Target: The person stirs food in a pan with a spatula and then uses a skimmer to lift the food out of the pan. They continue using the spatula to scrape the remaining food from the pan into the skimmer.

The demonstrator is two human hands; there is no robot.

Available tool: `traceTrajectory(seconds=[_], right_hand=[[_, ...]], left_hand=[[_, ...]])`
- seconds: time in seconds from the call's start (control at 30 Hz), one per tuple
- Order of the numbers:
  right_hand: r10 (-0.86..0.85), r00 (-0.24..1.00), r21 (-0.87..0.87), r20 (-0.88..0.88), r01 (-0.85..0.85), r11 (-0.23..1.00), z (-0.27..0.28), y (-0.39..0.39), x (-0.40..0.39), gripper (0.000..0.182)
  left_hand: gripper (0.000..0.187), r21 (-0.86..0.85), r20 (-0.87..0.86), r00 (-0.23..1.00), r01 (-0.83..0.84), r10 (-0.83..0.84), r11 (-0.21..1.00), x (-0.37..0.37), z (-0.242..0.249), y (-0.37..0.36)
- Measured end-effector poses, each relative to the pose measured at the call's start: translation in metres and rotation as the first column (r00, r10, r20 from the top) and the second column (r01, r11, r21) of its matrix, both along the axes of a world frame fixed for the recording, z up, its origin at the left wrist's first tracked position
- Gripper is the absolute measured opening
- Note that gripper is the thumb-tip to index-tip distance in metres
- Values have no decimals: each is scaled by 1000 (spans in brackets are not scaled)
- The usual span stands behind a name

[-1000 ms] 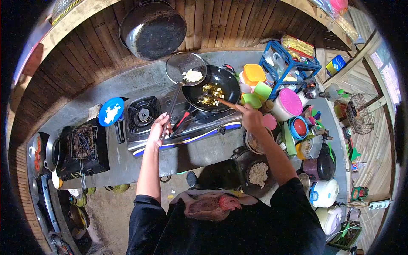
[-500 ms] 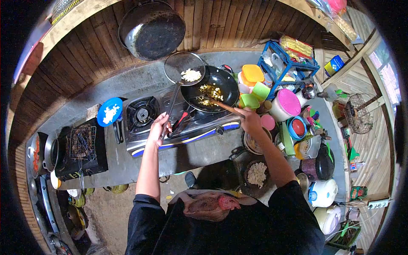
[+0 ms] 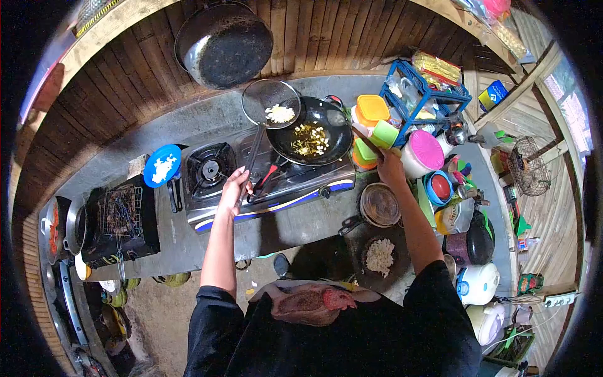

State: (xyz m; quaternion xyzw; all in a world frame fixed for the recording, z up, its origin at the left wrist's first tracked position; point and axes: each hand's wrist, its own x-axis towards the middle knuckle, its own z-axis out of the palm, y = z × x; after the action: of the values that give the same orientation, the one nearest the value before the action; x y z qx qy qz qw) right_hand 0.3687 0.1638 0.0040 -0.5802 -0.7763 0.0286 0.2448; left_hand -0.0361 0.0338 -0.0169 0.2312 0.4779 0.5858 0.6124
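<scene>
My left hand (image 3: 235,188) is closed on the handle of a wire strainer (image 3: 272,100), held over the left edge of the wok. Pale pieces (image 3: 279,114) lie in its mesh. In the black wok (image 3: 339,135) on the right burner, more pale and golden pieces (image 3: 310,139) sit in oil. My right hand (image 3: 389,164) grips a brown wooden spatula (image 3: 367,139), which points up and left near the wok's right rim, clear of the food. Its far end overlaps the wok's edge in view.
A gas stove (image 3: 270,204) bears the wok; its left burner (image 3: 211,169) holds no pan. Left of it are a blue plate (image 3: 162,166) with white pieces and a grill rack (image 3: 122,210). Plastic containers, a blue rack (image 3: 411,94) and a lidded pot (image 3: 379,205) stand at right.
My right hand has moved right and slightly up, lifting the spatula out of the food in the wok. My left hand and the strainer have barely moved.
</scene>
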Motion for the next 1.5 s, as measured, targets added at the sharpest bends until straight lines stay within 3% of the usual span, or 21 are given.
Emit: traceTrajectory(seconds=[0.23,0.3,0.33,0.37,0.4,0.43,0.47,0.5,0.53,0.6,0.63,0.7,0.87,1.03,1.1,1.27,1.33,1.37,1.4,1.47,1.5], right_hand=[[27,990,-54,138,-19,998,0,-1,-12,32],[0,999,-282,44,13,959,3,-2,-12,27],[1,999,-282,45,12,959,-1,1,-9,27],[246,954,-127,172,-226,966,-8,5,-3,25],[444,834,-5,327,-468,884,-11,7,-1,24],[442,835,-5,327,-467,884,-15,11,-2,24],[461,877,-224,132,-427,876,-19,16,-4,26],[422,904,-434,-64,-406,804,-22,22,-6,29],[421,905,-432,-65,-406,805,-35,32,-6,29],[302,817,-537,-491,-557,634,-69,52,0,29],[301,817,-536,-492,-556,635,-52,42,-6,29],[-51,818,-685,-574,-445,576,4,8,-28,20],[-179,808,-705,-561,-354,614,7,10,-15,19],[-313,821,-736,-477,-179,653,72,-6,-10,17],[-188,831,-636,-523,-233,736,82,1,0,16],[-29,756,-479,-654,-383,790,58,33,13,19],[208,862,-102,-462,-285,953,54,29,-13,25],[336,842,79,-423,-335,939,47,26,-21,23],[334,843,81,-423,-332,940,49,18,-30,23],[157,984,186,80,-169,968,62,-4,-48,30],[155,970,258,186,-201,945,67,-12,-54,35]], left_hand=[[22,24,-4,1000,0,0,1000,1,5,-1],[21,18,7,1000,3,-3,1000,1,7,-1],[21,18,8,1000,2,-2,1000,0,6,-1],[21,18,-7,1000,10,-10,1000,0,6,-1],[21,18,-23,1000,20,-19,1000,0,6,-1],[21,18,-23,1000,21,-21,1000,0,5,-1],[22,25,-36,999,26,-25,999,0,5,0],[23,33,-49,998,31,-29,999,0,5,0],[23,34,-51,998,32,-30,999,0,5,0],[25,18,-72,997,13,-11,1000,2,6,1],[25,18,-74,997,15,-13,1000,2,6,1],[25,32,-74,997,25,-23,999,1,6,1],[23,27,-67,997,32,-30,999,0,9,1],[20,12,-34,999,27,-26,1000,2,9,4],[19,-13,-62,998,29,-30,999,3,11,4],[21,-45,-94,994,54,-58,998,11,20,2],[21,-53,-100,992,72,-77,996,12,19,2],[22,-52,-68,992,105,-108,993,12,15,3],[22,-49,-36,990,137,-139,989,13,14,5],[23,-38,-30,989,145,-146,989,17,17,5],[23,-30,-20,989,147,-148,989,18,18,4]])
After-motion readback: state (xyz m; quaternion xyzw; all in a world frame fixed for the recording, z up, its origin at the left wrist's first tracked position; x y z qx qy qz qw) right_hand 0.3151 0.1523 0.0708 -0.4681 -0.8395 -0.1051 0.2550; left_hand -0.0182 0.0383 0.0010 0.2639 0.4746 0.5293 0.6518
